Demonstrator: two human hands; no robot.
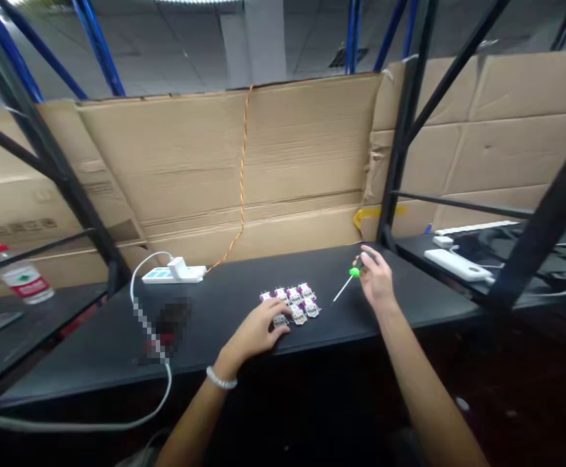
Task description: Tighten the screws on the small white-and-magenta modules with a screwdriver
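Several small white-and-purple parts (306,300) with thin projecting bits lie in rows on the black tabletop (224,298); their exact kind is too small to tell. My left hand (260,326) rests at the left end of this group. Its thumb and fingers close around the near-left part (280,320), which they partly cover. Off to the right and a little above the tabletop, my right hand (376,279) grips a screwdriver (343,289) by its green-and-dark handle. The thin metal shaft slants down to the left, its tip near the right side of the group.
A white power strip (192,275) with a plugged-in adapter stands at the back left, its white cable (170,383) hanging over the front edge. A pixelated dark object (168,324) lies nearby. Black rack posts (402,149) flank the tabletop; a cardboard wall (190,162) closes the back.
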